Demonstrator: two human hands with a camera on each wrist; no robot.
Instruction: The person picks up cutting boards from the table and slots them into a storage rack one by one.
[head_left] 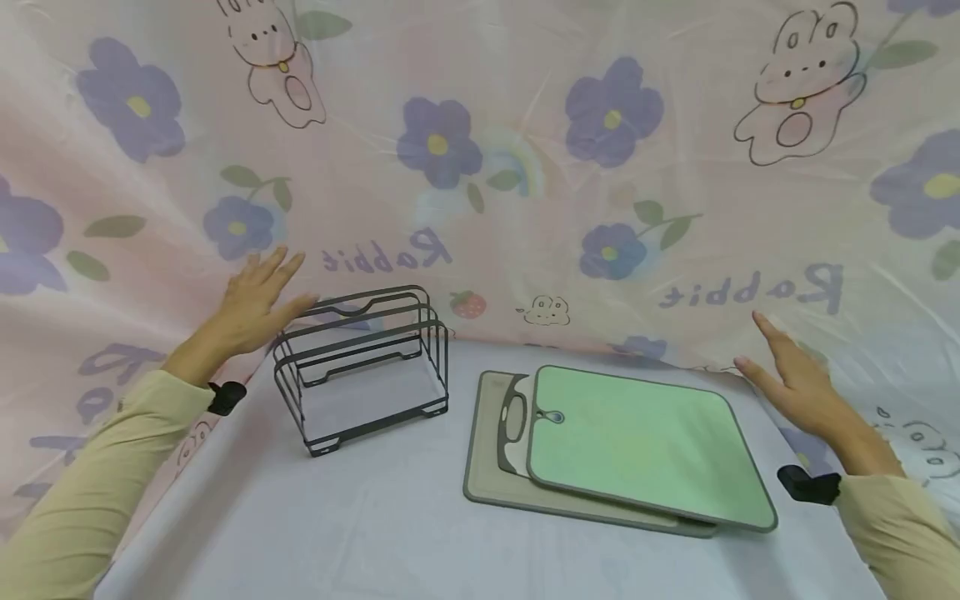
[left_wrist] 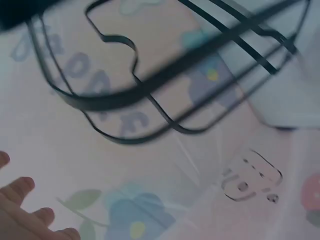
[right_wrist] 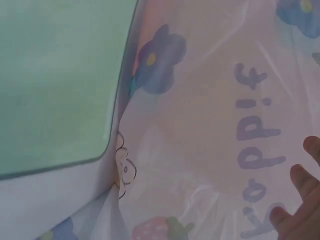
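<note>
My left hand is held up with its fingers spread, beside the upper left corner of a black wire rack on the white table. In the left wrist view the bars of the rack cross above the fingertips. To the right lies a green cutting board, resting partly over a beige cutting board with a grey handle cutout. My right hand hovers past the boards' right end, fingers extended and holding nothing. The right wrist view shows the green board's corner apart from that hand.
A white cloth covers the table. Behind and around it hangs a pink curtain printed with rabbits and purple flowers. A black strap circles the left wrist and another strap the right.
</note>
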